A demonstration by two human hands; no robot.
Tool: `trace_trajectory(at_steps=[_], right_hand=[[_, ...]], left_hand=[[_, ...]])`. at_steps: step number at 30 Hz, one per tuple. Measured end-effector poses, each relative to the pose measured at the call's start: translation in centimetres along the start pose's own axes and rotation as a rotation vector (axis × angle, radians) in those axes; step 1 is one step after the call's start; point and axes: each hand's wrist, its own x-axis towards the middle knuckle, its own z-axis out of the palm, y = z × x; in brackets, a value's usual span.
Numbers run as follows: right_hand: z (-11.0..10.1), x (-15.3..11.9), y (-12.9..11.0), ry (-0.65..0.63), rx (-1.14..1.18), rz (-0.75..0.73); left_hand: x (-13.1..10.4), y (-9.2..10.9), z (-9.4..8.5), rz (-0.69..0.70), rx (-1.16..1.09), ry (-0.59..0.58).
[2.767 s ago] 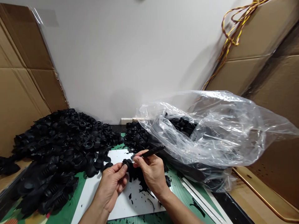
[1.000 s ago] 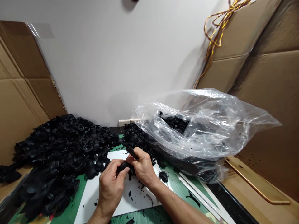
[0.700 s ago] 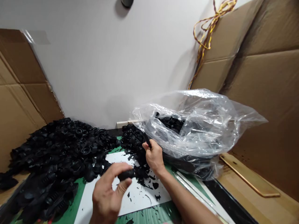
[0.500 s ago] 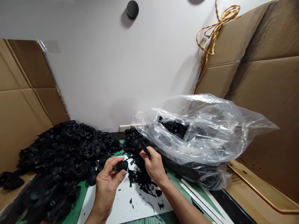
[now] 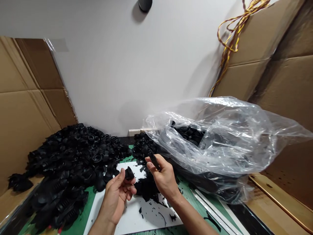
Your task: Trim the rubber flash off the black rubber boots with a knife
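Between the thumb and fingers of my left hand (image 5: 116,195) is a black ribbed rubber boot (image 5: 129,173), raised above a white board (image 5: 144,219). My right hand (image 5: 165,179), just to its right, is closed around a slim black tool (image 5: 155,162); its working end cannot be made out against the dark parts behind. A gap separates the tool from the boot. Under both hands, black rubber scraps (image 5: 149,191) lie in a heap on the board, with smaller shreds scattered towards me.
A big pile of black rubber parts (image 5: 73,153) spreads over the left side. At right sits a clear plastic bag (image 5: 227,147) holding more parts. Cardboard (image 5: 31,81) stands on both sides. White strips (image 5: 215,212) and a gold phone (image 5: 281,192) lie at right.
My left hand has turned over, tilting the boot so that its ribbed side and rim face differently. The right hand keeps its hold on the tool, now angled differently. The whole view has shifted slightly.
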Motion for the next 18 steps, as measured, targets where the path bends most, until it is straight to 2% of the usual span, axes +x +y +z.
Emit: trace_trajectory(at_steps=[2,4,7,9,11,15,18], right_hand=[[0.2,-0.2,-0.3,-0.056,0.051,0.0],[0.6,-0.6,-0.6,-0.115,0.087,-0.081],[1.5,-1.3,-0.8,-0.173,0.061,-0.255],[2.1,-1.7,-0.6,-0.162,0.024,-0.305],[2.4,-1.9,-0.3,-0.125,0.045,-0.256],[2.4,-1.6,0.1,-0.052,0.207,-0.009],[2.3,-1.3,0.1,-0.07,0.287,0.096]], left_hand=[[0.1,-0.2,0.0,-0.047,-0.012,0.045],[0.0,-0.3,0.1,-0.058,0.002,0.061],[-0.2,-0.5,0.2,-0.032,0.075,0.016],[-0.3,-0.7,0.2,-0.002,0.161,-0.028],[-0.3,-0.8,0.1,0.078,0.272,-0.047],[-0.3,-1.1,-0.1,0.309,0.412,-0.022],[-0.3,-1.3,-0.1,0.375,0.444,-0.074]])
